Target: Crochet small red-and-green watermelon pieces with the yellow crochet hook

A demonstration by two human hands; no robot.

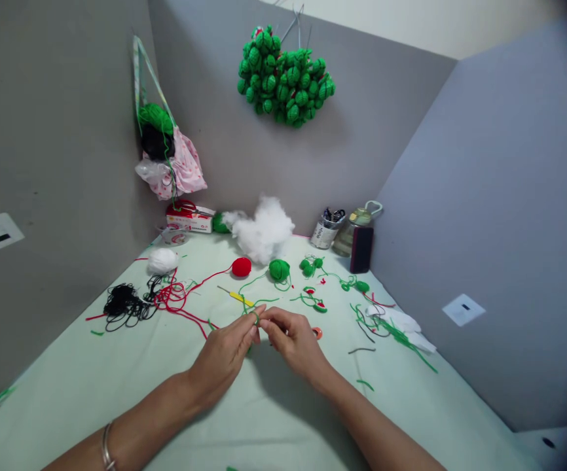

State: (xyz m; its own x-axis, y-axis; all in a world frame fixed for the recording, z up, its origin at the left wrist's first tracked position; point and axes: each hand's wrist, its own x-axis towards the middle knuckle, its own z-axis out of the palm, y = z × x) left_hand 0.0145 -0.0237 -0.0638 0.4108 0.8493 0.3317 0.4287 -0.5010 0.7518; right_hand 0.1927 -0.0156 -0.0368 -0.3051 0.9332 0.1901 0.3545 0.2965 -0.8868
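My left hand [224, 350] and my right hand [291, 337] meet over the middle of the table. Both are pinched closed on green yarn [256, 318], which loops around the left fingers. From there the strand runs back toward a green yarn ball [279, 270]. Just behind my fingertips lies a crochet hook [241, 299] with a yellow handle, touched by none of my fingers. Small green and red crocheted pieces [319, 305] rest beyond my right hand. An orange ring-shaped thing [317, 333] is partly hidden behind that hand.
At left lie tangled black yarn [124, 307], red yarn [175, 297] and a white ball [162, 260]. White stuffing [264, 232], a pen cup [327, 230], a bottle [349, 235] and a phone [361, 250] line the back. Yarn scraps [401, 333] lie right. Grey partitions surround the table.
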